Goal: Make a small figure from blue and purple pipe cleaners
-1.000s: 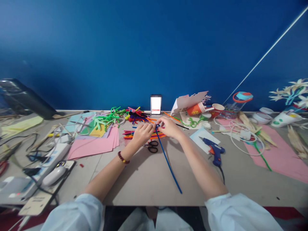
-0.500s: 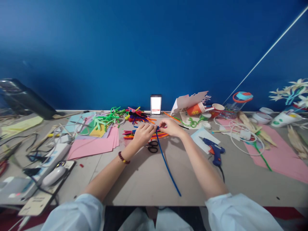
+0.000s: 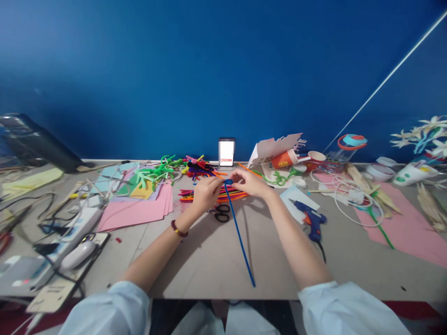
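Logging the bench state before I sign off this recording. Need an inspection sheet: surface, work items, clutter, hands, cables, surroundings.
Surface: grey table, small red scrap at left.
Work items: blue pipe cleaner, top end coiled, long tail hanging toward the person; pipe cleaner bundle and scissors close by.
Clutter: pink paper at left, glue gun at right, tipped orange cup behind.
Hands: left hand and right hand both pinch the coiled part.
Cables: power strip with tangled leads at left; cord trailing from the glue gun; looped white cable at right.
Surroundings: blue wall behind, lit phone upright near it.
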`<state>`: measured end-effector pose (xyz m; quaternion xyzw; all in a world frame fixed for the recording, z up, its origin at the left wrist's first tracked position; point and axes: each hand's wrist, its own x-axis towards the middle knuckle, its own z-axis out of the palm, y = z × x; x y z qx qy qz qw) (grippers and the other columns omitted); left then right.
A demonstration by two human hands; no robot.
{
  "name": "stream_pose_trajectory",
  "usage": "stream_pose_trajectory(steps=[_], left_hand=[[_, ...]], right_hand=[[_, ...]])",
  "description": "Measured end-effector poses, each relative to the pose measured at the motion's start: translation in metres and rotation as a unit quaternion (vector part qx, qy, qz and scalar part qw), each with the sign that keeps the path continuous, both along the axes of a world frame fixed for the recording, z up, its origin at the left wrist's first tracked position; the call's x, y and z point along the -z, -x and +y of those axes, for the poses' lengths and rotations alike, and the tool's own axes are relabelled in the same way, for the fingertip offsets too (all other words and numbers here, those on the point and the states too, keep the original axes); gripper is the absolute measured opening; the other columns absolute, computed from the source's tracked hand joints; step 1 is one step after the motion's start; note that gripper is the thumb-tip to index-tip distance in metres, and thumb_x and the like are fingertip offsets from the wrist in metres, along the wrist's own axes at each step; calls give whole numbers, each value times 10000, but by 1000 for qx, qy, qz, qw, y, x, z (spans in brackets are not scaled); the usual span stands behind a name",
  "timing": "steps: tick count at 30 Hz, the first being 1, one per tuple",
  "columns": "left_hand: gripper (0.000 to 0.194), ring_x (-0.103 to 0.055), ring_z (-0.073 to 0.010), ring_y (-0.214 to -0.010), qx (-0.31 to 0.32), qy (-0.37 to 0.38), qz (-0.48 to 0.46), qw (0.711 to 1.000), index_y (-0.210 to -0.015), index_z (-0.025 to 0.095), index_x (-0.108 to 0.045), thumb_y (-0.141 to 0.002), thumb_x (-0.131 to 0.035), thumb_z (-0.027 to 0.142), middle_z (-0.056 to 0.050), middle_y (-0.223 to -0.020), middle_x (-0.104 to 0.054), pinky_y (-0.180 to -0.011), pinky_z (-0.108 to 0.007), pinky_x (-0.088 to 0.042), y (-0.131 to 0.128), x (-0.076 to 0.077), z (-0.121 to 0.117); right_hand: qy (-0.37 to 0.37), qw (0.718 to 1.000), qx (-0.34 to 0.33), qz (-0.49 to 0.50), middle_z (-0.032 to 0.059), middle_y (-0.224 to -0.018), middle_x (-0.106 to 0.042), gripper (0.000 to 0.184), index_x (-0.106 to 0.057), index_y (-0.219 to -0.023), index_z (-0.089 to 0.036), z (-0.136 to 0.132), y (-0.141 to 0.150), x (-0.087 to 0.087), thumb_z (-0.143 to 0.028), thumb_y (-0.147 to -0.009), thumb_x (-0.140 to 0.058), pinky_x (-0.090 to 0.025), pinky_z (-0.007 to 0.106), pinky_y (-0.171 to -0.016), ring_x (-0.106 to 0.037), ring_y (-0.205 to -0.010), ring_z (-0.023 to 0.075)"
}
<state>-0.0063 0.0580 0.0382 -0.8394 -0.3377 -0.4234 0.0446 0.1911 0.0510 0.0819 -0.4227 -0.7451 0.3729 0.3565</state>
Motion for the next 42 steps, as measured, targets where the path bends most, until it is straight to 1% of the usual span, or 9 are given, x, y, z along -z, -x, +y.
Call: stream_pose_trajectory(steps=[5,11,16,20,25,30,34,38,42], left_hand=[[225,-639,-176,-794,73,186,-150,968,-952,162,-677,-857,-496,256,-87,-891,-705,-715,-288,-490,-5,-7,-4],[321,-483,-107,-527,96,362,-238,896,-688,126,-646,-809,-540,404,-12,-573,-571,-496,-224,-372,-8,-13,-5],[330,-397,-84,-518,109,368,-223,896,-655,124,-608,-804,-537,410,18,-543,-480,-499,-220,-309,-9,-16,-6],[330,-372,-82,-519,107,367,-203,902,-677,121,-610,-814,-527,409,25,-541,-457,-492,-218,-281,-10,-16,-6],[335,-464,-109,-594,112,365,-199,903,-731,122,-640,-826,-508,414,-2,-633,-569,-555,-223,-350,-10,-14,-5],[336,-544,-145,-660,116,385,-212,891,-757,130,-669,-807,-531,432,-28,-689,-639,-613,-242,-406,-11,-13,-4],[319,-570,-156,-708,139,405,-217,877,-743,137,-672,-795,-557,429,-39,-735,-661,-666,-254,-429,-11,-16,-6],[339,-524,-125,-627,157,439,-227,855,-729,130,-662,-784,-572,452,-12,-624,-595,-598,-233,-395,-12,-20,-9],[369,-387,-80,-492,155,477,-240,831,-754,124,-658,-771,-582,485,35,-497,-444,-475,-218,-281,-11,-19,-11]], right_hand=[[3,999,5,53,22,-837,-613,145,-595,-876,-183,3,2,1,-259,-757,-564,-456,280,-700,-574,-761,140],[-85,995,32,37,41,-955,-618,181,-622,-948,-223,-2,8,-8,-256,-778,-569,-454,281,-681,-565,-780,151],[-168,985,33,-34,45,-947,-619,148,-646,-876,-230,-5,10,-12,-189,-801,-525,-445,296,-719,-562,-817,172],[-190,979,40,-56,40,-928,-628,161,-640,-828,-226,-5,10,-11,-137,-797,-509,-428,311,-772,-565,-859,181],[-153,986,47,-54,38,-900,-626,87,-630,-819,-217,-3,9,-9,-184,-785,-557,-429,299,-703,-561,-789,170],[-70,996,19,-45,24,-933,-643,142,-607,-895,-218,-2,3,-7,-187,-792,-513,-436,289,-717,-580,-831,162],[-46,998,11,-38,8,-873,-634,144,-593,-883,-215,-1,-1,-4,-174,-774,-508,-427,288,-730,-583,-811,155],[-57,997,24,-44,-7,-787,-622,142,-593,-807,-210,-2,-1,-5,-135,-742,-491,-418,285,-706,-572,-742,149],[-64,997,26,-34,-5,-772,-636,150,-613,-768,-209,-4,1,-8,-132,-728,-490,-424,289,-701,-578,-721,152]])
